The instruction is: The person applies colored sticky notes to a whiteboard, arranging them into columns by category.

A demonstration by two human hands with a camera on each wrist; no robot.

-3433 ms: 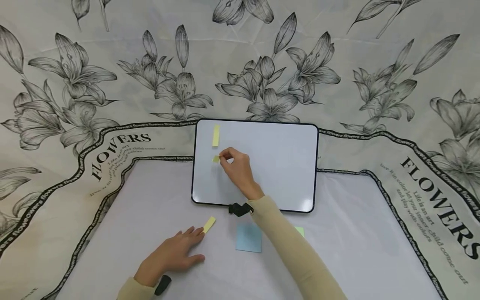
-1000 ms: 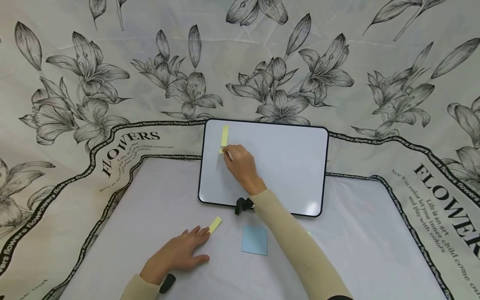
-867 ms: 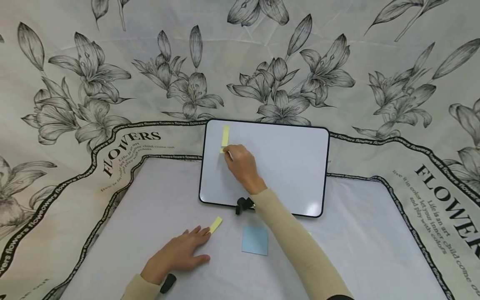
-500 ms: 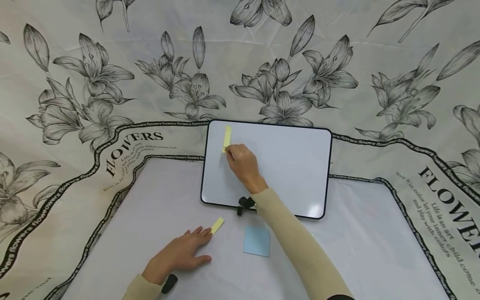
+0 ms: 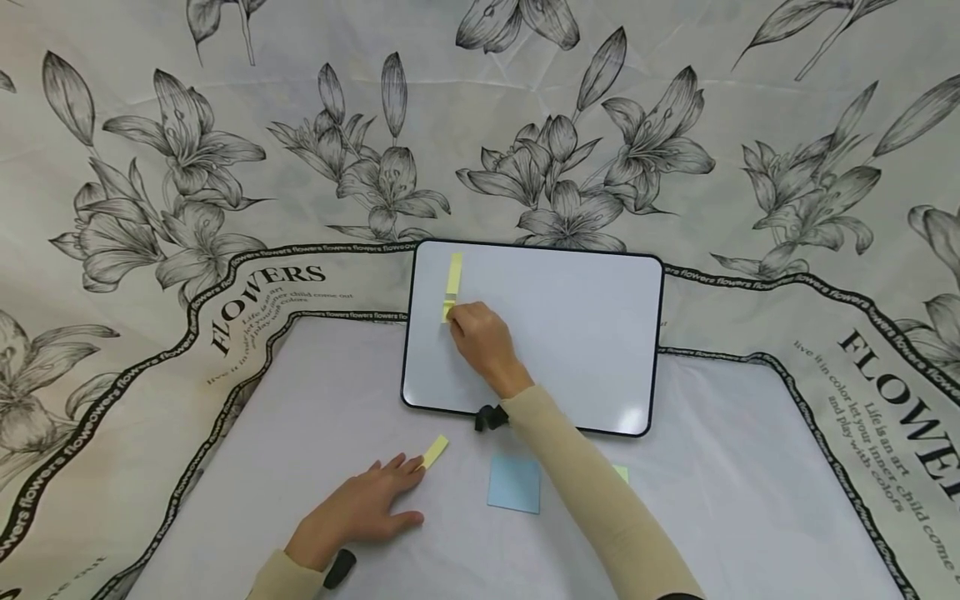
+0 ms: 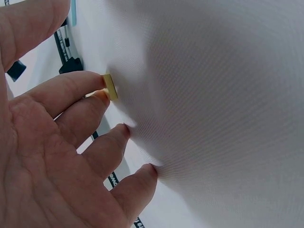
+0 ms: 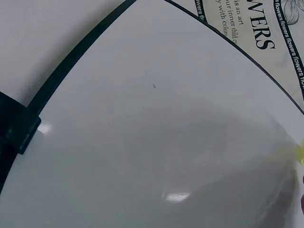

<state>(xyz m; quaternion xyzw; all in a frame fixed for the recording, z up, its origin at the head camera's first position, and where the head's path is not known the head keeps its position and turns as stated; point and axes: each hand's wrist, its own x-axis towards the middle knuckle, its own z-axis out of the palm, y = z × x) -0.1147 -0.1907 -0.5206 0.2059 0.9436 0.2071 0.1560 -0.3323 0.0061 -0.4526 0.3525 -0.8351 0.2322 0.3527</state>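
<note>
A whiteboard (image 5: 577, 342) with a black rim leans at the back. Near its left edge is a yellow sticky strip (image 5: 454, 273), and a second yellow strip (image 5: 446, 312) sits directly below it. My right hand (image 5: 486, 342) pinches that lower strip with thumb and index finger. At the right wrist view's edge only a yellow bit (image 7: 300, 153) and a little of the fingers show. My left hand (image 5: 360, 510) lies spread on the white cloth, fingertips down. Its index and middle fingertips touch a small yellow sticky strip pad (image 6: 110, 87).
A blue sticky note pad (image 5: 513, 483) lies on the cloth in front of the board. Beside it, a light green paper (image 5: 622, 473) is mostly hidden by the right sleeve (image 5: 600, 492). Behind the board hangs flower-printed cloth (image 5: 315, 192).
The right hand first moved the lower strip up close under the upper one, then slid slightly down, so more of the strip shows. The left hand stays put; the head view shifted a little.
</note>
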